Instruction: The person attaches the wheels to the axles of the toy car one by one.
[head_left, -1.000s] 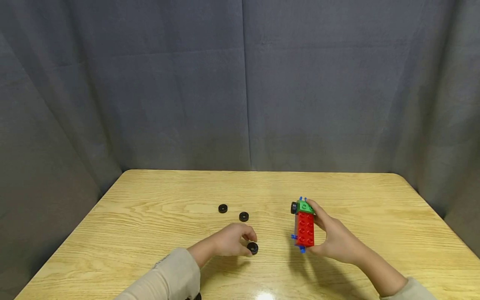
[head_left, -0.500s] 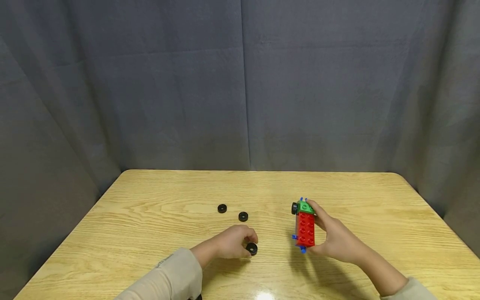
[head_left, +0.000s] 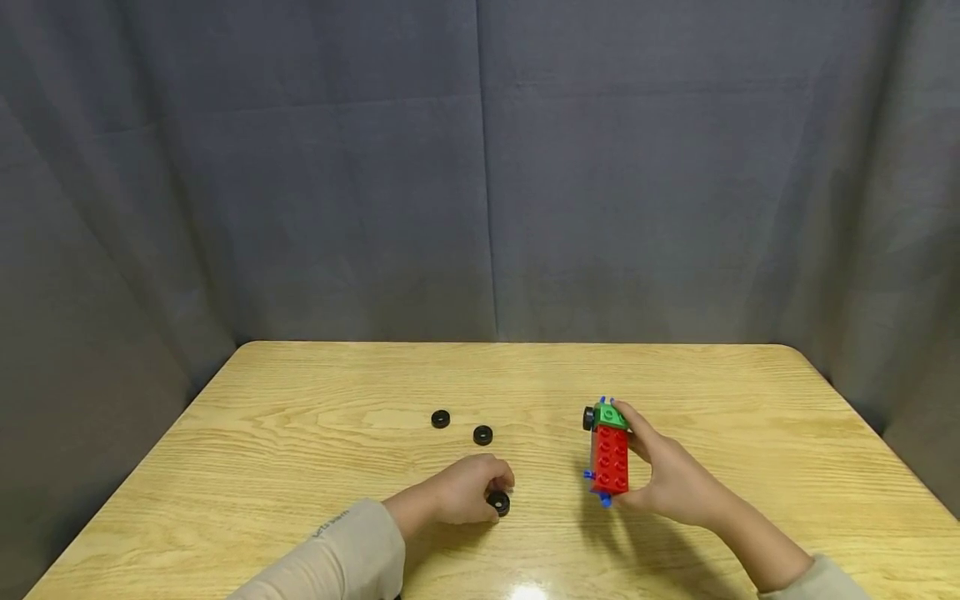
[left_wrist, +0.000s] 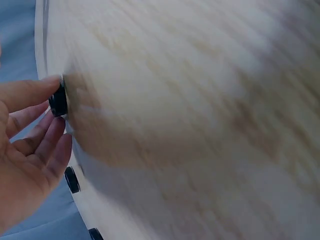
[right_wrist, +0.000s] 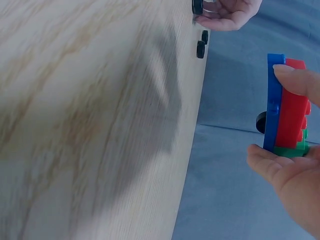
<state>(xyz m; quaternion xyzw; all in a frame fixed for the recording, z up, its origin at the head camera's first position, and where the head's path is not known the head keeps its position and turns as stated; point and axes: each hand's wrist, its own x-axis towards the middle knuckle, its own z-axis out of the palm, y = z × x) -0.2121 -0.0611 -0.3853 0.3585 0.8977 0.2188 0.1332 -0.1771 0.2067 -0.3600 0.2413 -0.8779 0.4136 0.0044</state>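
Observation:
My left hand point(head_left: 467, 492) lies low over the table, thumb and fingers bent around a black toy wheel point(head_left: 498, 503). In the left wrist view the thumb meets one edge of that wheel point(left_wrist: 58, 101) and fingertips sit at the opposite edge. On the right, my right hand point(head_left: 667, 475) grips a toy brick car point(head_left: 611, 458) by its ends, above the table. It has a red studded brick, a green sloped piece and a blue base point(right_wrist: 273, 102) with pegs. One black wheel point(head_left: 588, 418) is fitted on its left side near the green end.
Two loose black wheels, a nearer one point(head_left: 483, 435) and a farther one point(head_left: 440, 419), lie beyond my left hand. The wooden table point(head_left: 360, 375) ends at a grey curtain point(head_left: 375, 208). Something dark shows barely beneath the left sleeve point(head_left: 352, 550).
The view has shifted slightly. My left hand and its wheel have moved a little nearer and to the left. The right hand and the car stay about where they were.

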